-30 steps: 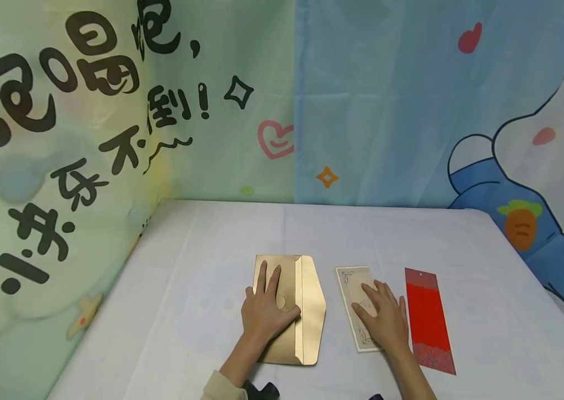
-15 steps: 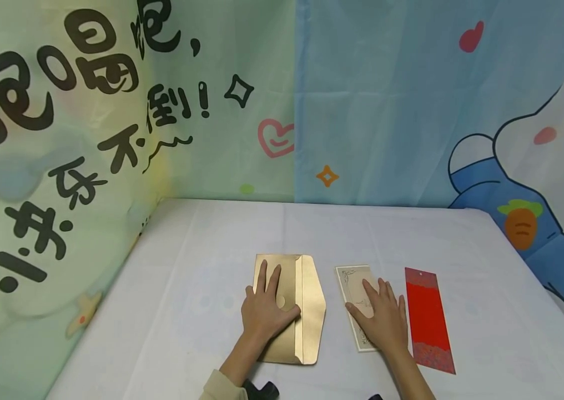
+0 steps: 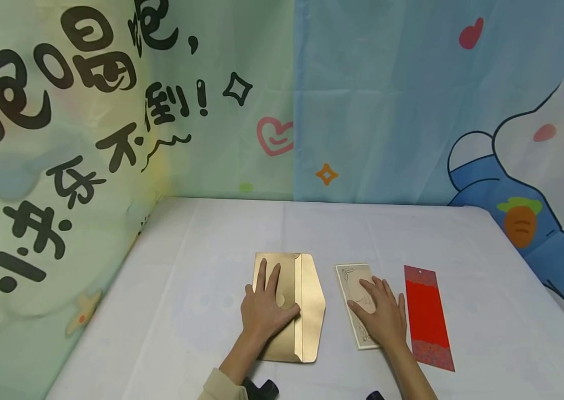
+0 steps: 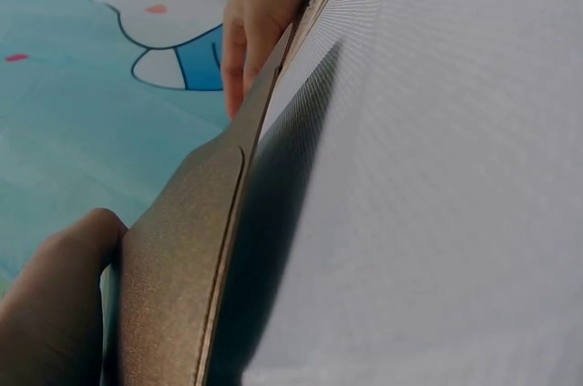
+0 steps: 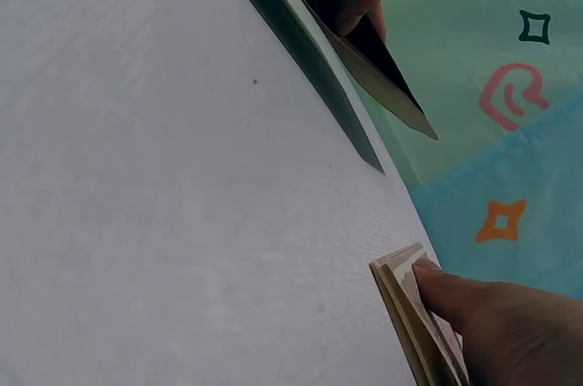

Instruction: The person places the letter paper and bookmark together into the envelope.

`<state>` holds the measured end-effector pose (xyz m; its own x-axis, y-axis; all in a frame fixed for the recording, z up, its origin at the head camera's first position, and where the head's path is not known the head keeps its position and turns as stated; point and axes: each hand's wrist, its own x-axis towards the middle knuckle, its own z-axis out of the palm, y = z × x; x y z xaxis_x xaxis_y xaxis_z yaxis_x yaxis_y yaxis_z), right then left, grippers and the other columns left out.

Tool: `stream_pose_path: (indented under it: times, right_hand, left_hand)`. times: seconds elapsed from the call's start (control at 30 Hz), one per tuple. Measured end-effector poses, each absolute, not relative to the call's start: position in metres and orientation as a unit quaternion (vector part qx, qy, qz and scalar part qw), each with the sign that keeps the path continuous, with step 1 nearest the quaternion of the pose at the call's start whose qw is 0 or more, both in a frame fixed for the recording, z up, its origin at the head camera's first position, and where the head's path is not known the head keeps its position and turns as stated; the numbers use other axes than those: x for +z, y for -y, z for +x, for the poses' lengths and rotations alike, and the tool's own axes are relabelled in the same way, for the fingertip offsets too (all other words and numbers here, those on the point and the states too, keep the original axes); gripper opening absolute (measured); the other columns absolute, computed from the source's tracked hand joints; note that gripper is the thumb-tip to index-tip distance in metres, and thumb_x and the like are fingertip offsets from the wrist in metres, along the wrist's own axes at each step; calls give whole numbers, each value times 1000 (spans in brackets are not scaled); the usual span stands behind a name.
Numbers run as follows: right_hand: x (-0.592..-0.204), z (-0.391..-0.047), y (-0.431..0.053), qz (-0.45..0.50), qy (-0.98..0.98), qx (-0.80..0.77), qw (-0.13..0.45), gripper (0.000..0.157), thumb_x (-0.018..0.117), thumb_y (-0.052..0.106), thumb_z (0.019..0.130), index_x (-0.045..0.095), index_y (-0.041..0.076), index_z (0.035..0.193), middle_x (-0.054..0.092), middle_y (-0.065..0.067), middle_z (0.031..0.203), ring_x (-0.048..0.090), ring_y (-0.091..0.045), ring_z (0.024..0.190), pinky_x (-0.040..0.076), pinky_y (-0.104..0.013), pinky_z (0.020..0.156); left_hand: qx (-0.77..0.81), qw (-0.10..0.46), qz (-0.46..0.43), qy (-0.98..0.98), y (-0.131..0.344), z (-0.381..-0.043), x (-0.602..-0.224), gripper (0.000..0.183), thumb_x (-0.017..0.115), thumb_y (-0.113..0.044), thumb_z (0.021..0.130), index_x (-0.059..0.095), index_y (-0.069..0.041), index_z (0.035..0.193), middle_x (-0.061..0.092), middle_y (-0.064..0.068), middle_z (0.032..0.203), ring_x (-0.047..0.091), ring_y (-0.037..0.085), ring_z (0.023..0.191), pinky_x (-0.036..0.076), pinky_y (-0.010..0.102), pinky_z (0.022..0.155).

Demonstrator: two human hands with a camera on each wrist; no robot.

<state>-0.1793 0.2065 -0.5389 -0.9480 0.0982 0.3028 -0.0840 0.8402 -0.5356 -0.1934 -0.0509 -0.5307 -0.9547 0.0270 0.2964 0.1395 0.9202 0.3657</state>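
Note:
A gold paper envelope (image 3: 284, 339), its flap (image 3: 313, 305) unfolded to the right, lies under my left hand (image 3: 264, 314). The fingers are spread flat over it and the thumb reaches toward the flap fold. In the left wrist view, the envelope (image 4: 182, 259) has its flap side raised off the cloth above a dark shadow. To the right, my right hand (image 3: 384, 316) rests on a stack of cream paper cards (image 3: 354, 283) with an ornamental border. Its fingers lie extended over the top; in the right wrist view the thumb touches the stack (image 5: 401, 290) near one corner.
A long red paper strip (image 3: 428, 311) with a small hole at its top lies right of the cards. White cloth (image 3: 202, 266) covers the table. Printed curtains (image 3: 372, 111) stand behind and at the left. Black wrist gear (image 3: 263, 389) shows at the front edge.
My right thumb has slid left from the card face toward the stack's left edge. The left hand and envelope stay in place; the head view shifts slightly.

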Motion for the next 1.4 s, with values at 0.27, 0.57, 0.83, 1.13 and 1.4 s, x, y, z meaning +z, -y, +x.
stream_pose_path:
  times: [0.27,0.57,0.83,1.13,1.4]
  right_hand:
    - [-537,-179,-205,-8,944,294,152,59,74,29,73,55,8,125,42,-25,135,28,-43,128,2,-62,102]
    - [-536,-178,-203,-19,945,299,130,67,72,28,74,47,6,132,42,-24,136,29,-41,129,2,-61,102]
    - [-533,-175,-193,-30,952,288,95,74,71,31,75,41,3,136,40,-23,138,25,-40,130,0,-63,101]
    - [-540,-172,-176,-86,933,303,176,63,70,20,78,45,-6,130,42,-28,133,31,-41,127,9,-59,103]
    - [-543,-172,-176,-84,909,327,244,39,66,7,82,58,-3,118,51,-23,127,38,-39,123,14,-56,104]
  left_hand:
    - [-201,141,-41,969,51,-192,-529,92,57,-58,61,32,-28,144,16,-1,153,39,24,69,27,26,44]
    - [-196,141,-41,970,52,-191,-531,92,57,-59,61,32,-28,144,16,0,153,40,24,69,27,25,44]
    - [-193,137,-40,971,53,-191,-532,92,57,-59,61,32,-28,144,15,-1,153,41,25,70,27,25,44]
    - [-190,138,-45,971,53,-189,-534,92,57,-60,62,32,-28,144,15,-1,153,41,24,71,27,25,44]
    - [-187,149,-47,970,52,-193,-533,92,58,-60,62,32,-28,144,15,0,153,41,25,71,27,25,44]
